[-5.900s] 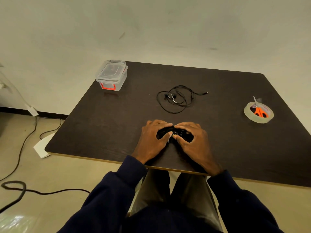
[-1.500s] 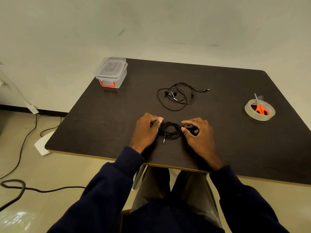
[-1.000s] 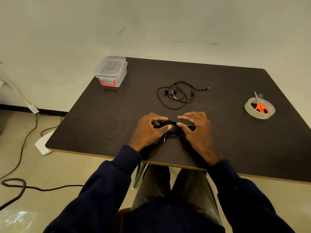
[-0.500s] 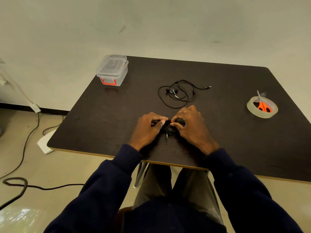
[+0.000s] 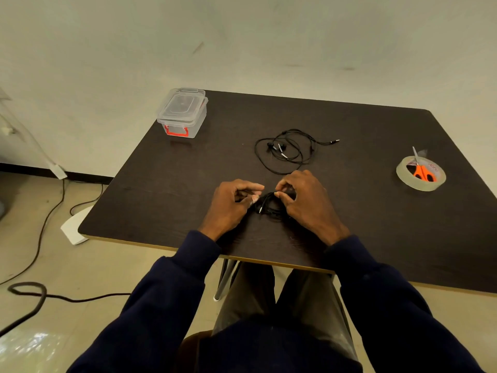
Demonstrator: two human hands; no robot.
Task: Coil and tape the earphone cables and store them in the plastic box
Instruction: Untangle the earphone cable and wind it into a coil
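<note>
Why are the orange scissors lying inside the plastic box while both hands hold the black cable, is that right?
Not quite. In the head view the orange scissors lie inside the tape roll on the right of the table, not in the plastic box, which sits shut at the far left corner. Both hands, left and right, do hold the black cable.

far left: plastic box (image 5: 182, 113) on table (image 5: 166, 184)
centre far: loose earphone cable (image 5: 286, 150)
right: scissors (image 5: 422, 170) in tape roll (image 5: 421, 173)
near centre: coiled cable (image 5: 267, 204) between hands

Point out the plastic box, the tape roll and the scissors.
plastic box (image 5: 183, 105): head view, on its clear lid.
tape roll (image 5: 408, 182): head view, on its near outer wall.
scissors (image 5: 423, 173): head view, on the orange handles.
</note>
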